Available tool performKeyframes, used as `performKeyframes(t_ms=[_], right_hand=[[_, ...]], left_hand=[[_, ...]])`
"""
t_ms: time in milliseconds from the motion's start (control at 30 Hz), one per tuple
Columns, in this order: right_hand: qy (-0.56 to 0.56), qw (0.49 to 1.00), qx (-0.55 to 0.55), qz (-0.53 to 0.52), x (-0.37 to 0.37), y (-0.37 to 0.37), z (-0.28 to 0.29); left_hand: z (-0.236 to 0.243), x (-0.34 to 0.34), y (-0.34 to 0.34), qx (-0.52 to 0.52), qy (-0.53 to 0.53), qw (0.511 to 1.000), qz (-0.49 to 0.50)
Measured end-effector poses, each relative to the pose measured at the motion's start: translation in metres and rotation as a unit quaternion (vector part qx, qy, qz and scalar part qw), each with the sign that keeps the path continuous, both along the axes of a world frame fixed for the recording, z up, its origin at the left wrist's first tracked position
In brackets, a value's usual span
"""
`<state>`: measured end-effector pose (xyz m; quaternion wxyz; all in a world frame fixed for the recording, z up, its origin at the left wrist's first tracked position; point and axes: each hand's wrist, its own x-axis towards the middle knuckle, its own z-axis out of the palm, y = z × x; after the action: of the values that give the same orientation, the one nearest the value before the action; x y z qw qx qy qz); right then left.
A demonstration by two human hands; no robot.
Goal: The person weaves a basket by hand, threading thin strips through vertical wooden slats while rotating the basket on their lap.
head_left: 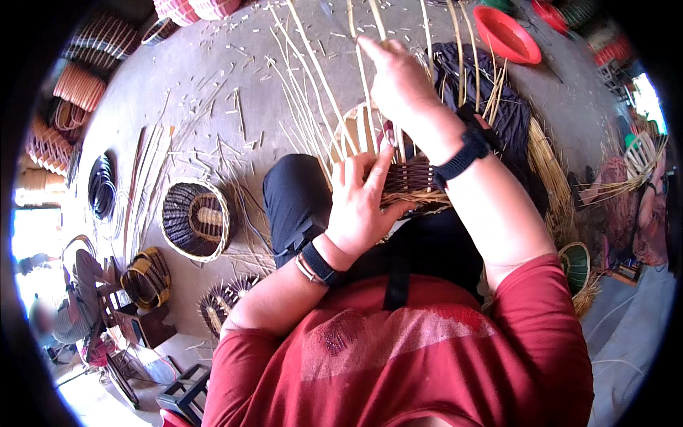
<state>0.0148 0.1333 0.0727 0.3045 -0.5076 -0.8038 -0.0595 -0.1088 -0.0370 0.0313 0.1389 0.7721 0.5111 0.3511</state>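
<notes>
An unfinished wicker basket [409, 176] rests on its side in my lap, with dark brown weave and a band of pale straw along its near edge. Long pale stakes [313, 67] fan out from it, away from me. My left hand [357, 196] grips the woven wall, its thumb along the near edge and its index finger over the weave. Beyond the basket, my right hand [404, 82] is raised among the stakes. Its fingers are pinched around a pale stake near the fingertips, though the exact grip is partly hidden.
A finished dark basket [196, 219] and a smaller yellow-and-black one [146, 277] stand at my left. Cut scraps litter the grey floor [192, 78]. A red basin [506, 35] lies far right, near a straw bundle [548, 167]. Stacked baskets [78, 87] line the left wall.
</notes>
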Motion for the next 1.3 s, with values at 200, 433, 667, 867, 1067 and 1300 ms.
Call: performKeyframes(t_ms=[200,433,667,867,1067,1300], right_hand=[[0.365,0.882,-0.296,-0.034,0.039,-0.084,0.075],[0.729,0.572,-0.376,-0.021,0.16,-0.147,-0.017],[0.419,0.882,-0.197,0.091,0.1,-0.011,-0.02],[0.491,0.85,-0.189,-0.018,0.108,-0.029,-0.004],[0.813,0.488,-0.31,-0.06,0.208,-0.154,-0.07],[0.607,0.778,-0.157,-0.039,0.188,-0.052,-0.08]], left_hand=[[-0.009,-0.011,0.004,0.03,0.0,1.0,0.003],[0.017,0.014,0.02,0.053,0.03,0.994,-0.088],[0.019,0.056,0.02,0.019,0.14,0.987,-0.072],[0.015,0.044,0.03,0.05,0.143,0.986,-0.07],[0.021,0.06,0.04,0.087,0.148,0.984,-0.052],[0.009,0.115,0.045,0.139,0.331,0.925,-0.124]])
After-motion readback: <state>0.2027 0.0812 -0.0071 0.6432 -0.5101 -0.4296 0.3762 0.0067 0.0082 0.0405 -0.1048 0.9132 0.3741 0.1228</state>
